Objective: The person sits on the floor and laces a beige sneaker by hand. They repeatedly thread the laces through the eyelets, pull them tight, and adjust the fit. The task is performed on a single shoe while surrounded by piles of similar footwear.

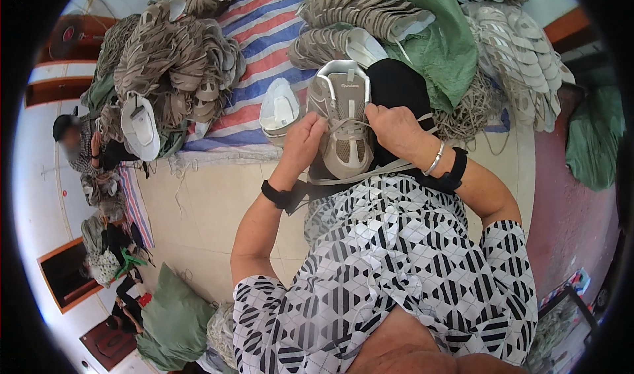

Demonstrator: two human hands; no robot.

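A single fisheye view from the person's head looks steeply down over their patterned lap, close to both hands (350, 136) and a shoe (343, 120). The floor (211, 209) curves away toward a dark round rim.

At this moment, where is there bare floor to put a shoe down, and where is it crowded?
Free: the pale tile floor beside the left hand, bordered by the striped mat and the green sack. Crowded: the mat, piled with shoe uppers, and right of the right hand, holding the beige shoe.
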